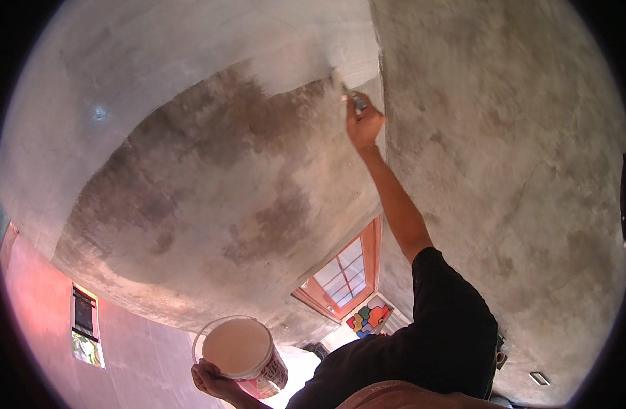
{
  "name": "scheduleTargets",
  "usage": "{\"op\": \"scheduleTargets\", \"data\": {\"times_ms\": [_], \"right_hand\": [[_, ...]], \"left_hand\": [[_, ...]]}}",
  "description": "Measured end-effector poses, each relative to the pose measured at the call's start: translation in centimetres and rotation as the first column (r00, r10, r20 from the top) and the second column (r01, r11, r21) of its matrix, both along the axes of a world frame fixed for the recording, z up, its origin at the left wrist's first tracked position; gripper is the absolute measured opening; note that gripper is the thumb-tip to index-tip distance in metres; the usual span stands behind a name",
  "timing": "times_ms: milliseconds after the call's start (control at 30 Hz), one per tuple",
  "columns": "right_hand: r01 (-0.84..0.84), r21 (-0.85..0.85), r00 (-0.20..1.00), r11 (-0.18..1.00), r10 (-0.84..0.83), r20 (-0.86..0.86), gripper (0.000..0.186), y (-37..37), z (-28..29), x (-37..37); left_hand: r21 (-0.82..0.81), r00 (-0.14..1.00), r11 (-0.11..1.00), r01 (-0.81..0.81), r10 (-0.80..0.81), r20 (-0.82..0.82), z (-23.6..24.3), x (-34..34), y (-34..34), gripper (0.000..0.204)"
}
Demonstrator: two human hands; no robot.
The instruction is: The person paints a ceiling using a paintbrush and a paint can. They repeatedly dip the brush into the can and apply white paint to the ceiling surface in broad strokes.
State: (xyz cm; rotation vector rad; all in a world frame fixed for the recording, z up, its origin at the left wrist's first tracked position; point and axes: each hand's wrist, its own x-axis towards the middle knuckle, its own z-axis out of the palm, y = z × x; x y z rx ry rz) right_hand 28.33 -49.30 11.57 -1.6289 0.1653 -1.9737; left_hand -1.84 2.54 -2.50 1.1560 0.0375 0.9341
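Note:
My right hand (365, 121) is raised on an outstretched arm, its fingers closed round the handle of a paintbrush (344, 86). The bristles, a little blurred, touch the wall (210, 157) close to the inner corner, where pale paint meets bare grey-brown plaster. At the lower left, my left hand (214, 383) grips the rim of a paint bucket (275, 373). Whitish paint (236, 346) shows inside it, and its side carries a coloured print. The bucket hangs well below the brush.
A second bare plaster wall (504, 170) rises on the right and joins the first at the corner. Low down are a wooden-framed window or door with panes (340, 278) and a multicoloured panel (369, 319). A pinkish wall (142, 351) with a small window (86, 327) stands lower left.

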Motion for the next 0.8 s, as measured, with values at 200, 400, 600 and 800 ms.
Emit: {"op": "scheduleTargets", "data": {"times_ms": [200, 400, 600, 800], "right_hand": [[-0.597, 0.040, 0.802, 0.801, 0.597, 0.010, 0.017, 10.2, 1.2, -7.3], [-0.890, 0.068, 0.456, 0.451, 0.885, 0.099, 0.013, 8.5, 1.0, -5.7], [-0.710, 0.104, 0.704, 0.697, 0.695, 0.146, 0.008, -1.1, 1.0, -2.2], [-0.299, 0.184, 0.952, 0.936, 0.278, 0.129, 0.017, -11.4, 0.6, 0.1]], "left_hand": [[0.014, 0.999, 1.000, -0.005, 0.006, -0.036, 0.5, -0.3, 0.0, 0.043], [0.055, 1.000, 0.998, 0.010, -0.011, 0.009, 0.8, 0.2, -0.2, 0.044], [0.041, 1.000, 0.999, 0.015, -0.014, -0.008, 0.7, 0.3, -0.3, 0.043], [0.038, 0.998, 0.999, -0.024, 0.025, -0.051, 1.1, 0.5, -0.7, 0.044]]}}
